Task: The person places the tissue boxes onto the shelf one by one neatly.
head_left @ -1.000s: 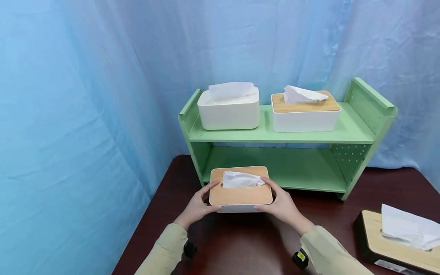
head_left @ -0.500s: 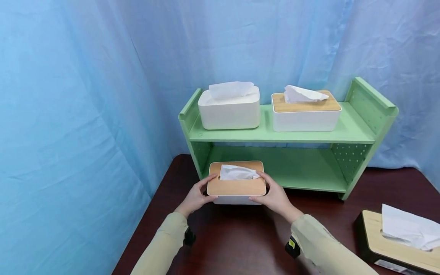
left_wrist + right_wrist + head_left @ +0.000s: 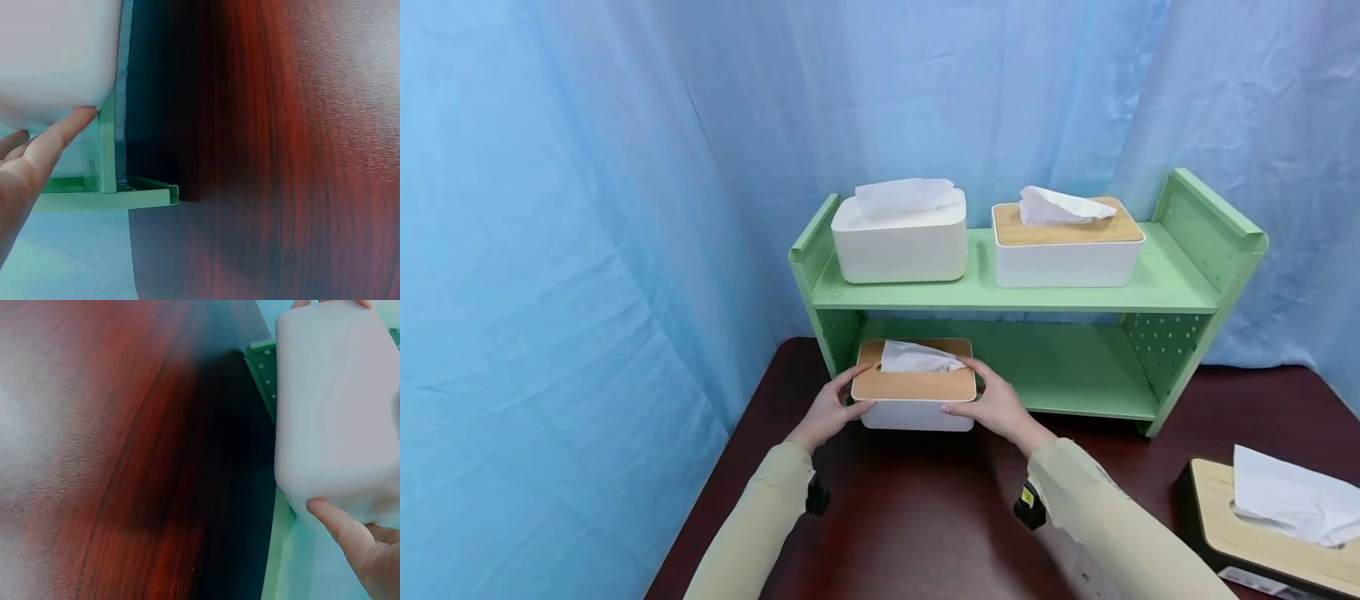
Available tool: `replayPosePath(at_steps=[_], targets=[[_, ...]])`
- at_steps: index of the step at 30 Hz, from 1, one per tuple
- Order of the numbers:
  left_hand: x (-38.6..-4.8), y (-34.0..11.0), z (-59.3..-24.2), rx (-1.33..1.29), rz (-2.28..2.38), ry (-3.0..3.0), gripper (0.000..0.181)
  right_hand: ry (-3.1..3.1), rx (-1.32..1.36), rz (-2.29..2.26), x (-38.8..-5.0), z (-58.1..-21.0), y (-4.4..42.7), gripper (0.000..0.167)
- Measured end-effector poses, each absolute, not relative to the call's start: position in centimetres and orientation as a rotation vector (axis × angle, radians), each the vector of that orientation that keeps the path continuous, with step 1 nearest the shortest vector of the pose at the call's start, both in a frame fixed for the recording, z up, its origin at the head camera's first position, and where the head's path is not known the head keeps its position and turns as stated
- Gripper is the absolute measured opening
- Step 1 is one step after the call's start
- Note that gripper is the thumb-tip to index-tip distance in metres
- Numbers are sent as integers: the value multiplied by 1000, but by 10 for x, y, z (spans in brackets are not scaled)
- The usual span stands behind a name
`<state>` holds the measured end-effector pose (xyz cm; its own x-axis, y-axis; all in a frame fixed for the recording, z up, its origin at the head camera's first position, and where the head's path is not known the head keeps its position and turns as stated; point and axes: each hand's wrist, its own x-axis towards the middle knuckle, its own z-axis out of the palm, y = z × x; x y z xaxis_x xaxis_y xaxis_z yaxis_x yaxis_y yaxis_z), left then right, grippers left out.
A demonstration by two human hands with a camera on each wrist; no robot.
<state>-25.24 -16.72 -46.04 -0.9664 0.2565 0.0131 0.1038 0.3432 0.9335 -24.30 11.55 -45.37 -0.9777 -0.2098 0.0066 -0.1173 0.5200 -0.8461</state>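
Between both hands is a white tissue box (image 3: 917, 415) with a wooden lid and a tissue (image 3: 913, 357) sticking out of its slot. My left hand (image 3: 829, 410) grips its left end, thumb on the front corner and fingers by the lid. At the right end, my right hand (image 3: 998, 407) grips the same way. The box is held at the front of the lower level of a green shelf (image 3: 1067, 367), near its left side panel. In the left wrist view, the thumb (image 3: 69, 128) presses the box's corner; the right thumb (image 3: 334, 519) does likewise in its view.
On the upper level stand an all-white tissue box (image 3: 901, 250) at left and a wooden-lidded white tissue box (image 3: 1067, 262) at right. A black tissue box (image 3: 1217, 508) with a pale wooden lid lies on the dark table (image 3: 925, 533) at right. Blue curtains (image 3: 587, 250) hang behind.
Both hands have moved the tissue box forward toward the lower level of the shelf, and its front face now shows more. The other tissue boxes have stayed in place.
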Motion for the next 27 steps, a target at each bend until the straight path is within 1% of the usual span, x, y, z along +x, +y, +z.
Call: replayPosePath(at_steps=[5, 11, 14, 18, 21, 24, 27], targets=[[-259, -165, -464, 266, 1725, 2448, 61, 2652, -271, -1439, -251, -452, 116, 91], [-263, -163, -464, 263, 1768, 2448, 60, 2646, -236, -1431, -256, -450, 114, 90], [-257, -160, -453, 291, 1790, 2463, 58, 2635, -221, -1440, -256, -448, 112, 88], [-255, -157, -453, 289, 1778, 2564, 55, 2637, -243, -1450, -256, -449, 112, 87], [-260, -157, -463, 261, 1731, 2662, 56, 2660, -281, -1469, -253, -452, 115, 87], [-255, -156, -460, 263, 1706, 2723, 59, 2721, -314, -1484, -246, -452, 119, 85], [-244, -155, -456, 308, 1651, 2840, 58, 2862, -415, -1435, -236, -452, 122, 78]])
